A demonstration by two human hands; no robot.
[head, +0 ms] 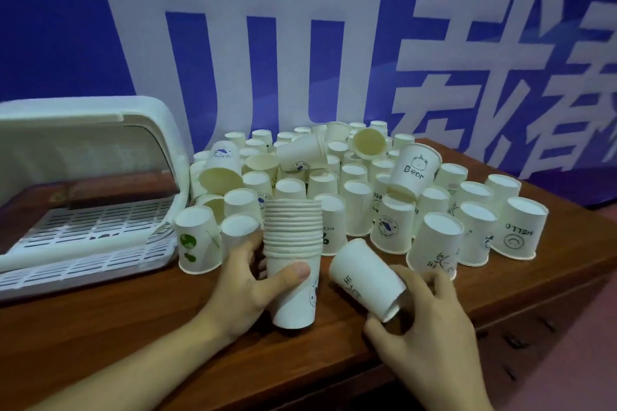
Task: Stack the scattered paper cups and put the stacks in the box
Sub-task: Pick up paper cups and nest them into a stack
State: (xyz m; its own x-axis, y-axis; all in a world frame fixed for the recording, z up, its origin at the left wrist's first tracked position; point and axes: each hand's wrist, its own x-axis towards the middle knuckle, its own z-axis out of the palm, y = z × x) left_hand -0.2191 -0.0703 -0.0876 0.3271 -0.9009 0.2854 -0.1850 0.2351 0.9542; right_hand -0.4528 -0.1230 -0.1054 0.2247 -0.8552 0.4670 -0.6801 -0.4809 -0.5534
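two hands: both busy
left hand [248, 280]: wrapped round upright cup stack [293, 257] on desk [133, 327]
right hand [422, 320]: pinching loose cup [365, 277], tilted, just right of stack
box [83, 190]: open, far left

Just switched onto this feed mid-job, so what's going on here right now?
A person is gathering paper cups at a wooden table. The left hand grips a tall stack of cups, standing upright on the table. The right hand holds a single cup tilted on its side, just right of the stack. Dozens of loose cups, mostly upside down, still crowd the table behind. The white box sits open at the left, with no cups visible inside.
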